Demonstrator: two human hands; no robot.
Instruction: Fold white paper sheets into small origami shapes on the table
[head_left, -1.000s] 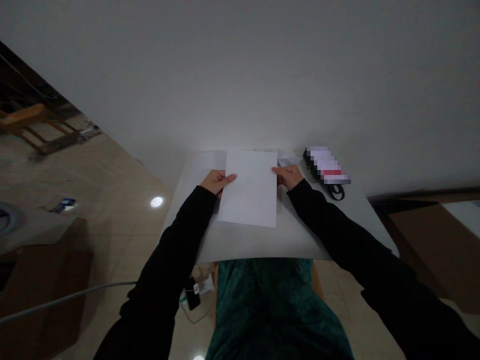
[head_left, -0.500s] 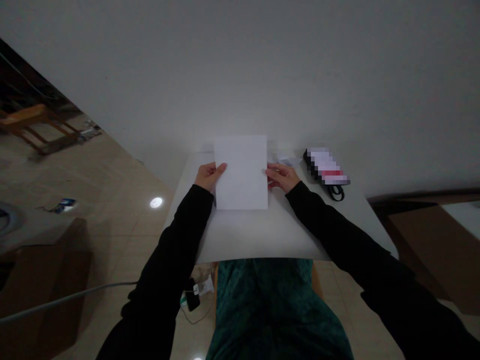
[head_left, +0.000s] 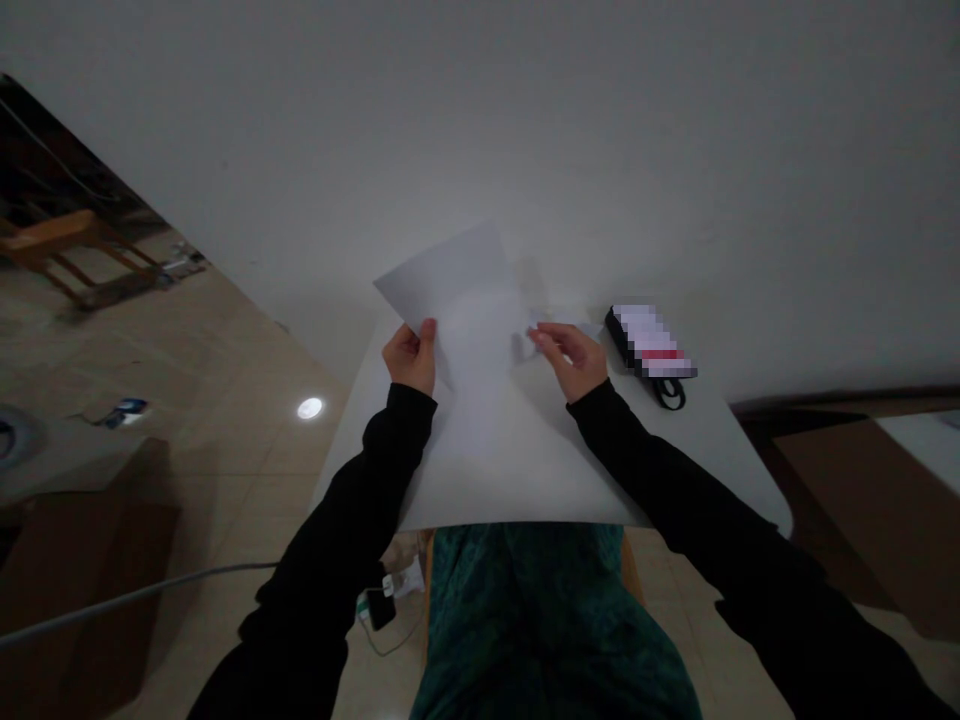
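Note:
A white sheet of paper is raised above the far part of the white table, tilted with one corner pointing left. My left hand pinches the sheet's left edge, thumb on top. My right hand hovers at the sheet's right side with fingers curled and slightly blurred; whether it still touches the paper is unclear. Both arms wear black sleeves.
A dark flat object with a black loop lies at the table's far right, and small white paper scraps sit behind my right hand. A white wall rises behind the table. A wooden bench stands on the tiled floor at left.
The sheet went from lying flat on the table to being lifted and turned counter-clockwise. My right hand has come off the sheet's edge; my left still holds it.

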